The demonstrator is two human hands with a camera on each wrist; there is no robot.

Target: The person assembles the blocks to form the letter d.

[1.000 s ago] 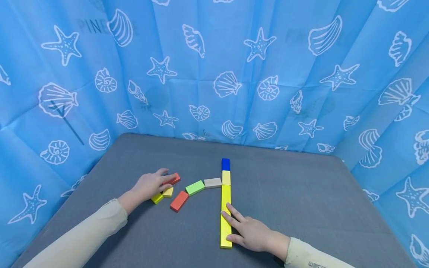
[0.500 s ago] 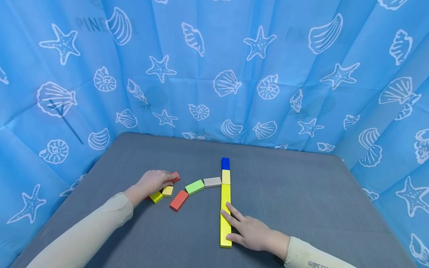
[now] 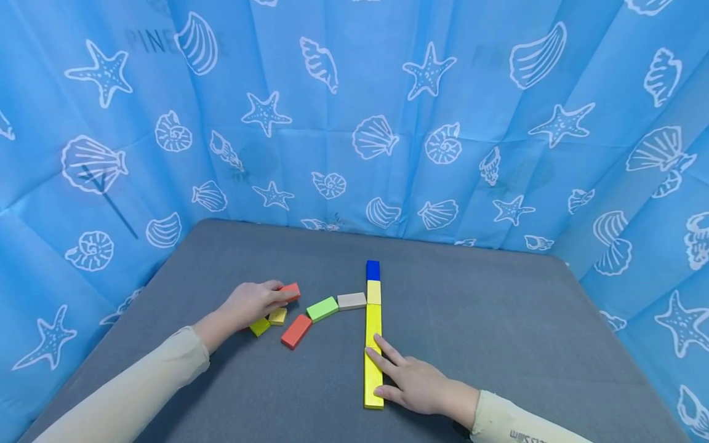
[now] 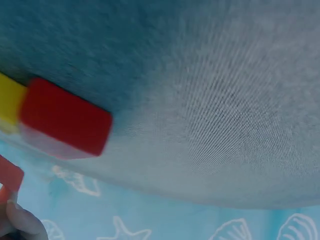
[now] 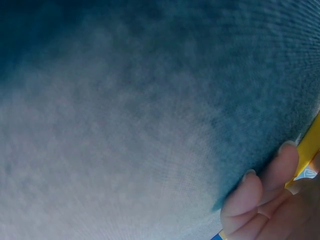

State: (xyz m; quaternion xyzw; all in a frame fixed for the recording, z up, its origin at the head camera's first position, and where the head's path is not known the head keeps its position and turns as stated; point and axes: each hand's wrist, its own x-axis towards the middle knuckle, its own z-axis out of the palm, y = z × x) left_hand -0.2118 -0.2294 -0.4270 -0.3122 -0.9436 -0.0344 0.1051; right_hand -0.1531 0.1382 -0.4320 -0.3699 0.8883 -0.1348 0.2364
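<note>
My left hand (image 3: 251, 303) pinches an orange-red block (image 3: 292, 290) between thumb and fingers; the block's end (image 4: 10, 175) shows beside the thumb in the left wrist view. Just under this hand lie a small pale yellow block (image 3: 278, 316) and a bright yellow block (image 3: 258, 327). A red block (image 4: 65, 117) beside them is mostly hidden by the hand in the head view. With its fingers extended, my right hand (image 3: 418, 384) rests on two long yellow blocks laid end to end, the nearer block (image 3: 373, 394) and the farther block (image 3: 373, 320).
Beyond the long blocks, a pale yellow block (image 3: 374, 293) and a blue block (image 3: 373, 270) continue the straight row. A bent line of a beige block (image 3: 351, 301), a green block (image 3: 322, 309) and another orange-red block (image 3: 296, 331) branches left. A blue curtain (image 3: 332, 123) surrounds the grey table (image 3: 487, 307).
The left hand's fingers have come together on the orange-red block, which has shifted slightly to the right. My right hand stays in place on the long yellow blocks.
</note>
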